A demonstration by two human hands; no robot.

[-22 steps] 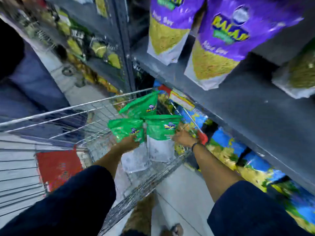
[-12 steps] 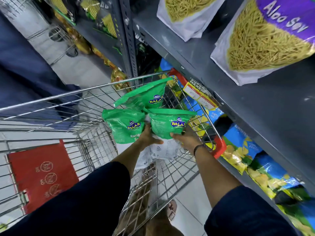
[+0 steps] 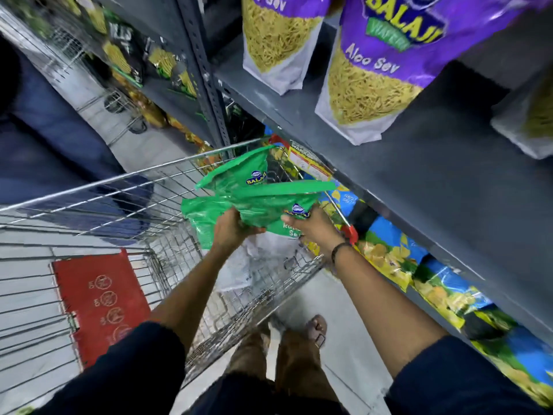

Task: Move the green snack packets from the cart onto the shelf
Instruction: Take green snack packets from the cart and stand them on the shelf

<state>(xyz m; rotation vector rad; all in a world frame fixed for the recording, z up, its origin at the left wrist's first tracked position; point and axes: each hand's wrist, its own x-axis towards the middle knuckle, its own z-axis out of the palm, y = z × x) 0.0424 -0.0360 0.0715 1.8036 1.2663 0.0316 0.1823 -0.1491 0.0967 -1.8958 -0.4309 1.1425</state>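
Three green snack packets (image 3: pixel 254 202) with clear lower halves are bunched together above the wire cart (image 3: pixel 98 187). My left hand (image 3: pixel 233 229) grips the bunch from the left and my right hand (image 3: pixel 314 227) grips it from the right, thumb over the logo. The packets hang over the cart's right front corner, just left of the grey shelf (image 3: pixel 434 181). The cart's floor under the packets is mostly hidden by them.
Purple Aloo Sev bags (image 3: pixel 380 61) stand on the grey shelf, with bare shelf surface in front of them. Blue and yellow chip bags (image 3: pixel 398 259) fill the lower shelf. The cart's red child-seat flap (image 3: pixel 98 304) is at left. A person in blue (image 3: pixel 45 136) stands beyond the cart.
The packets have been gathered closer together and lifted slightly; both hands now hold them higher on the green part. The camera has tilted up toward the shelf.
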